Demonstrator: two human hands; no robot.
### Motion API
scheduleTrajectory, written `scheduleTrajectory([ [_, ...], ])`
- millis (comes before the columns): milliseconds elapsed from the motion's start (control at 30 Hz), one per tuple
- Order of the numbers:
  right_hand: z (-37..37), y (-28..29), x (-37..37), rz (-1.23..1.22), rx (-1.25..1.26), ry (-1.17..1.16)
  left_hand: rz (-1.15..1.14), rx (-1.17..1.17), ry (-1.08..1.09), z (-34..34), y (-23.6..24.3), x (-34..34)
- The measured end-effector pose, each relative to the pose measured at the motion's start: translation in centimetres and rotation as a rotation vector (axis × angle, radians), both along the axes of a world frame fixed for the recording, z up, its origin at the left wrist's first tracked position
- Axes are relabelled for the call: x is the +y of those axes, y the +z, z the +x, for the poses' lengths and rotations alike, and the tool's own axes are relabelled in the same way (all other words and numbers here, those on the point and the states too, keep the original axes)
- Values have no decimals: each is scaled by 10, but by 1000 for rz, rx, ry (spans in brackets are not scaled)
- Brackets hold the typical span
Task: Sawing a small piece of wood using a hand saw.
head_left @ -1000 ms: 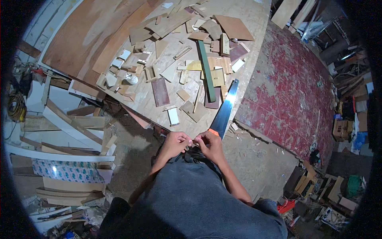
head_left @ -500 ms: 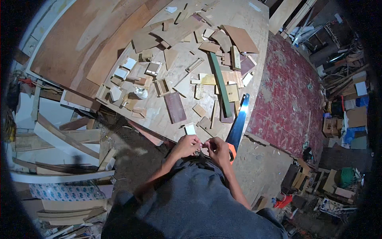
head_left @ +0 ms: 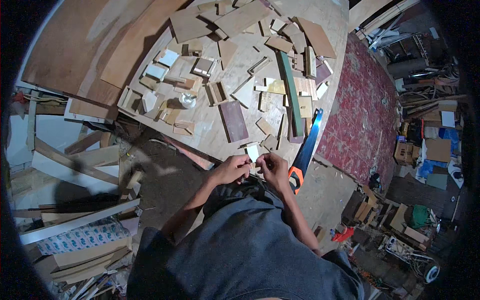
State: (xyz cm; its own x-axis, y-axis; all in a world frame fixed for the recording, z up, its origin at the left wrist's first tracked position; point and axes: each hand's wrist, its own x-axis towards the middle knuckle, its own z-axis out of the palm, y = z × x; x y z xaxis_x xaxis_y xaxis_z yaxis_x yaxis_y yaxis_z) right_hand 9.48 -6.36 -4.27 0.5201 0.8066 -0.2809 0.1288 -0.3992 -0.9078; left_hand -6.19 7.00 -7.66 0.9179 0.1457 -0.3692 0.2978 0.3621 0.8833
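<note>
Over the near edge of the worktable, my left hand point(head_left: 231, 170) and my right hand point(head_left: 274, 171) meet with bent fingers pinched together. Something small and pale seems to sit between the fingertips, too small to name. Just beyond them lies a small white-faced piece of wood point(head_left: 252, 152). Beside my right hand is a handsaw point(head_left: 308, 144) with a blue-looking blade and an orange and black handle, resting at the table's right edge. A dark reddish-brown board point(head_left: 233, 121) lies further in, ahead of my left hand.
Wood offcuts and small wooden boxes point(head_left: 216, 93) crowd the worktable point(head_left: 205, 142). A long green strip point(head_left: 290, 95) and a small white container point(head_left: 187, 101) lie among them. Large brown sheets point(head_left: 65, 55) stand at the left, with stacked boards point(head_left: 75, 170) below. A red floor point(head_left: 357, 105) stretches to the right.
The view has shifted, so the table's things sit a little further right in it. Both hands stay close together with fingertips meeting, slightly higher in the picture.
</note>
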Motion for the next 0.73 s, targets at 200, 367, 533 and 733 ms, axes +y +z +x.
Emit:
scheduleTrajectory([
  [200,-10,0,25,-118,158,98,43,-69,119,-18,-5,18],
  [367,-15,2,43,-140,194,119,-37,-57,201,-29,-14,30],
  [533,-22,7,54,-150,179,184,71,-150,245,-38,-19,37],
  [733,-27,10,62,-209,113,275,83,-149,221,-51,-21,46],
])
